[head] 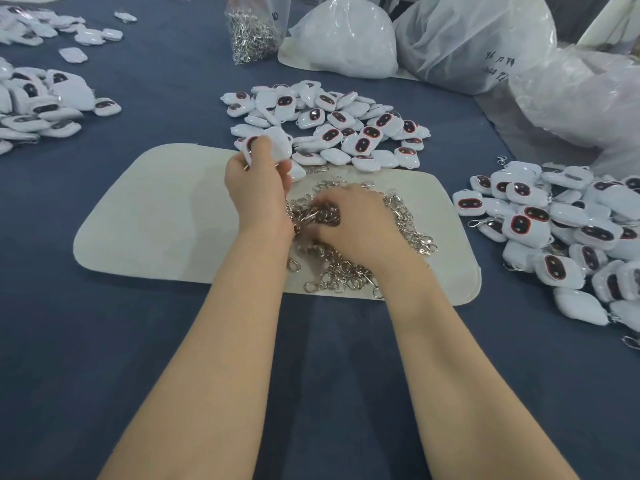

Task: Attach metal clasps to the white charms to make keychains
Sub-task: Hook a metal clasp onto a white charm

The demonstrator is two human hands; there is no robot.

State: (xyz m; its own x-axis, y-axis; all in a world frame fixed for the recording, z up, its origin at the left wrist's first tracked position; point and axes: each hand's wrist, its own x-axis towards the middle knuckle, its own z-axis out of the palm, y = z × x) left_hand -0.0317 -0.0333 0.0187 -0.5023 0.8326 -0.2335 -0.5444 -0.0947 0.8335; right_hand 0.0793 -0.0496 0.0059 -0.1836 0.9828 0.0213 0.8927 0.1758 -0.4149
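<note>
The left forearm [214,341] and right forearm [460,358] are bare throughout, as are left grip [258,174] and right grip [356,220].

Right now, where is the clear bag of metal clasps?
Head view, top centre: the clear bag of metal clasps stands on the blue table, left of a white plastic sack, beyond the central charm pile.

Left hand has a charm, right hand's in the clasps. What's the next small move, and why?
Probably pinch one clasp from the clasp pile with the right hand, resting on it, and lift it to the white charm the left hand grips.
</note>
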